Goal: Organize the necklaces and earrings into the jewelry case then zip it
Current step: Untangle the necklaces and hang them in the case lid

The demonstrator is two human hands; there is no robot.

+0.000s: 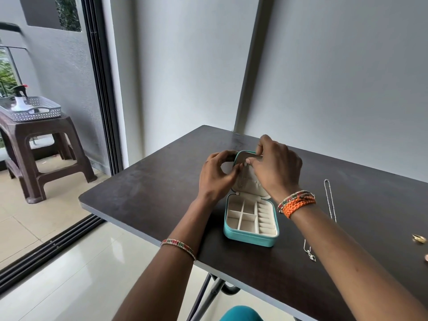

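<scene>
A teal jewelry case (250, 238) lies open on the dark table (148, 188), its cream tray split into several empty compartments. The lid (249, 181) stands up behind it. My left hand (215, 177) and my right hand (275, 167) are both at the top of the lid, fingers curled. Between their fingertips they pinch a thin silver necklace (242, 179) that hangs down the lid's inner face. A second silver chain (330, 198) lies on the table to the right of the case. A pendant necklace (310, 251) lies nearer the front, partly hidden by my right forearm.
Gold earrings (419, 238) sit at the right edge of the view, on the table. The table stands against a white wall. To the left, past a sliding door track, a brown plastic stool (34, 144) carries a grey tray and a spray bottle.
</scene>
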